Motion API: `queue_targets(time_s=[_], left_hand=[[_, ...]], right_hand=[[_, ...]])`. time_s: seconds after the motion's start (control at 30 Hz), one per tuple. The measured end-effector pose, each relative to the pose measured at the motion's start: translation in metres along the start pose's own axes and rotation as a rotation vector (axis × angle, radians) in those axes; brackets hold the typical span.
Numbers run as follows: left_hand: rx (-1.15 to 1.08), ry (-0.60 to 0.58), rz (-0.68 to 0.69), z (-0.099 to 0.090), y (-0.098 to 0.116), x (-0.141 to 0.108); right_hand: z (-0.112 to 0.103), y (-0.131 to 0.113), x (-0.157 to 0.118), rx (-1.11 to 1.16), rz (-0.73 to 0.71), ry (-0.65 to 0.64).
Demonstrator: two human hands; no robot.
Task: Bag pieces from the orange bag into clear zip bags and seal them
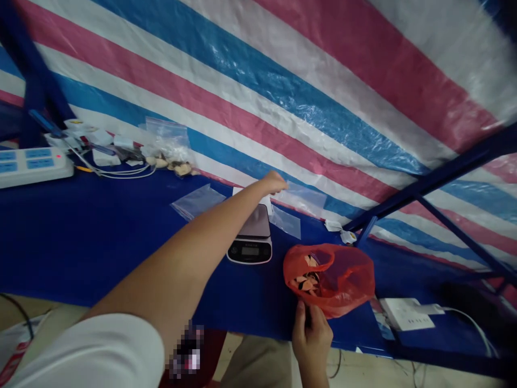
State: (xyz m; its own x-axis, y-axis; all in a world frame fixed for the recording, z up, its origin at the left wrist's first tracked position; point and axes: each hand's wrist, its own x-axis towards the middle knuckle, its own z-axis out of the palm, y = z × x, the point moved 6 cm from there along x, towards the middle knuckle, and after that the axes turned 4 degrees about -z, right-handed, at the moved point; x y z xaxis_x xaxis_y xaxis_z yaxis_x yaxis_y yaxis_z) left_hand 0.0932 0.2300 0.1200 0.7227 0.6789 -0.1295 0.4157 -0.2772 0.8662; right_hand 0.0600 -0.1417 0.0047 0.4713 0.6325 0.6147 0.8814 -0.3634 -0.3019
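Observation:
My left hand reaches far across the table, past a kitchen scale. Its fingers are closed on a clear plastic bag, which spreads out to the right against the striped sheet. Lower right, my right hand has its thumb and fingers curled in at the near rim of a red plastic bag. Small pinkish and dark pieces lie inside that bag, whose mouth gapes. The scale has a dark platform and a small display, with my left forearm partly covering it.
Flat clear bags lie left of the scale, and another clear bag to its right. Farther left are a power strip, cables and a bag of white bits. A white power adapter is at right. Blue metal bars frame the table.

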Motion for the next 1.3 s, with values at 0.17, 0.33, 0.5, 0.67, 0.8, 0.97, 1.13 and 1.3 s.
queue_targets(time_s=[0.17,0.33,0.5,0.67,0.8,0.97,1.13,1.3], left_hand=[[0.221,0.059,-0.055,0.009,-0.022,0.012],[0.388,0.254,-0.009,-0.081,-0.059,-0.031],[0.705,0.402,-0.149,-0.145,-0.137,-0.123],[0.664,0.501,-0.407,-0.143,-0.186,-0.179],[0.552,0.501,-0.449,-0.135,-0.189,-0.181],[0.534,0.504,-0.31,-0.13,-0.187,-0.17],[0.602,0.598,0.074,-0.092,-0.15,-0.173],[0.734,0.269,0.251,-0.05,-0.143,-0.174]], right_hand=[[0.0,-0.002,0.001,0.026,-0.009,-0.003],[0.002,0.001,0.0,-0.008,-0.008,0.004],[0.003,0.0,0.0,-0.03,-0.035,0.006],[0.003,0.001,-0.001,-0.073,-0.034,0.013],[0.003,0.0,-0.001,-0.083,-0.025,0.022],[0.004,-0.001,0.0,-0.08,-0.014,0.014],[0.003,-0.001,0.0,-0.07,-0.017,0.019],[0.002,-0.001,-0.001,-0.072,-0.021,0.023]])
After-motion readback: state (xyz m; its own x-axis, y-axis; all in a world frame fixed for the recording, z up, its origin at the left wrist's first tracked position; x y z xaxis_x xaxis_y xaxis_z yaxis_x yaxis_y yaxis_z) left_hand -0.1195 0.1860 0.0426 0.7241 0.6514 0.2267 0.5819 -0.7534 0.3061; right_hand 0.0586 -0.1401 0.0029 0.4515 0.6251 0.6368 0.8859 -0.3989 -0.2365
